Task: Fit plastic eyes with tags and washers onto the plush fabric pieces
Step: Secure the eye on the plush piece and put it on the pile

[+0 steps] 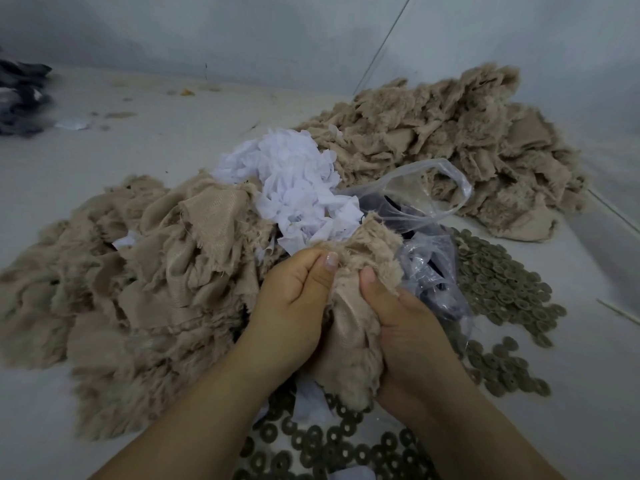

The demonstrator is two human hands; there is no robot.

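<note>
My left hand (294,289) and my right hand (401,327) both grip one beige plush fabric piece (353,327) in the middle of the view, thumbs pressed into its top edge. Behind it lies a heap of white tags (294,181). A clear plastic bag (426,216) with dark contents sits just right of the held piece. Grey-brown washers (498,278) spread out to the right, and more washers (332,445) lie under my forearms. No plastic eye is plainly visible in my hands.
A large pile of beige plush pieces (131,271) lies on the left, another pile (450,143) at the back right. Dark cloth (20,95) sits at the far left edge. The pale work surface (138,140) meets a wall behind. A thin stick (620,311) lies at right.
</note>
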